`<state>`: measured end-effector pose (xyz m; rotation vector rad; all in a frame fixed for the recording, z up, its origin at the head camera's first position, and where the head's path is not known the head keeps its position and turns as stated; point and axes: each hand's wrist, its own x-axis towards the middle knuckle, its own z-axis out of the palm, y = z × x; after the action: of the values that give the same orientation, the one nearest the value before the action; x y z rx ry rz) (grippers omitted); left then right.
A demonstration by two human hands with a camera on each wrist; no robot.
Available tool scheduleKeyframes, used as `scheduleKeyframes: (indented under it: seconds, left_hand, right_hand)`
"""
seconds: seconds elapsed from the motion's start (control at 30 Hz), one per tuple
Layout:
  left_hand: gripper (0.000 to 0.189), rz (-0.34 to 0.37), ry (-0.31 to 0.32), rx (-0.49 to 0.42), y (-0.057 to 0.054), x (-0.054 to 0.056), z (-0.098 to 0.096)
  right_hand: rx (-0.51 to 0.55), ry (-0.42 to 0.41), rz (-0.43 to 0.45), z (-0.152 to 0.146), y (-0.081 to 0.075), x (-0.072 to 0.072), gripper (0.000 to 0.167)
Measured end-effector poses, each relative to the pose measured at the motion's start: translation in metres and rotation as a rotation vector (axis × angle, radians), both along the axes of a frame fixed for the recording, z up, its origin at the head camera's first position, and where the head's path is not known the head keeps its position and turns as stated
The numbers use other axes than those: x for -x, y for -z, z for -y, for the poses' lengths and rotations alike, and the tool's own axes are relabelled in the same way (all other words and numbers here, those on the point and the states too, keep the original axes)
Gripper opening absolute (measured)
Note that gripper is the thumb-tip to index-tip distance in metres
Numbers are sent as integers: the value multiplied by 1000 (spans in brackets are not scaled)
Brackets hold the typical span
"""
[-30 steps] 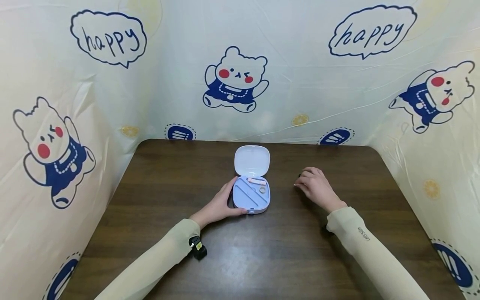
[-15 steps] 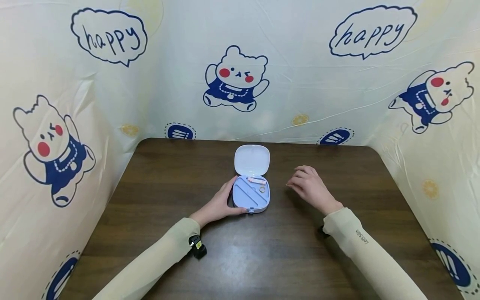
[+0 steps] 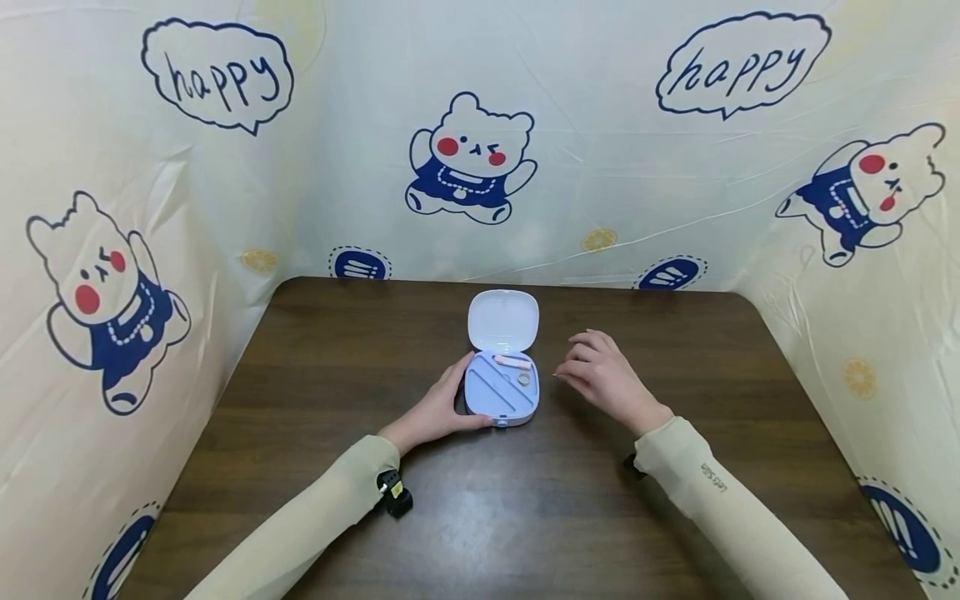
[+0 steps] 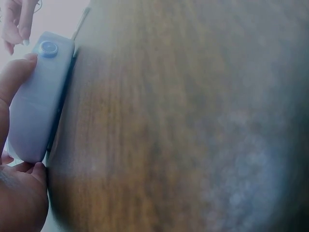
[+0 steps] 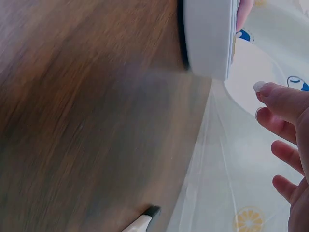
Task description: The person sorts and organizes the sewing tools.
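Observation:
A pale blue case (image 3: pixel 501 392) stands on the table with its lid (image 3: pixel 503 321) tipped back. My left hand (image 3: pixel 435 412) grips its left side; in the left wrist view the thumb lies beside the round button (image 4: pixel 48 48). Diagonal dividers split the case's tray. A small pinkish-white stick (image 3: pixel 513 362) and a gold-coloured ring (image 3: pixel 523 380) lie in its upper right part. My right hand (image 3: pixel 607 379) hovers just right of the case, fingers loosely curved and thumb near the index finger, nothing seen between them.
On the brown wooden table (image 3: pixel 337 358), the right wrist view shows part of a white thing with a black end (image 5: pixel 145 220); in the head view it is hidden. Printed cloth (image 3: pixel 562 192) hangs around the back and sides of the table.
My right hand has moved left, closer to the case. The left hand and the case have stayed in place.

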<state>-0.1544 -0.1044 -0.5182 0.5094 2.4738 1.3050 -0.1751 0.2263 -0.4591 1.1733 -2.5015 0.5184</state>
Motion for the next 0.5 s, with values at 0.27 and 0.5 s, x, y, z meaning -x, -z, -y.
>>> scheduleKeyframes:
  seconds: [0.27, 0.5]
  left_hand:
    - [121, -3, 9, 11, 2, 2, 0]
    - [122, 3, 6, 16, 1, 1, 0]
  right_hand:
    - [-31, -28, -9, 16, -2, -3, 13]
    - [-1, -81, -50, 28, -4, -3, 8]
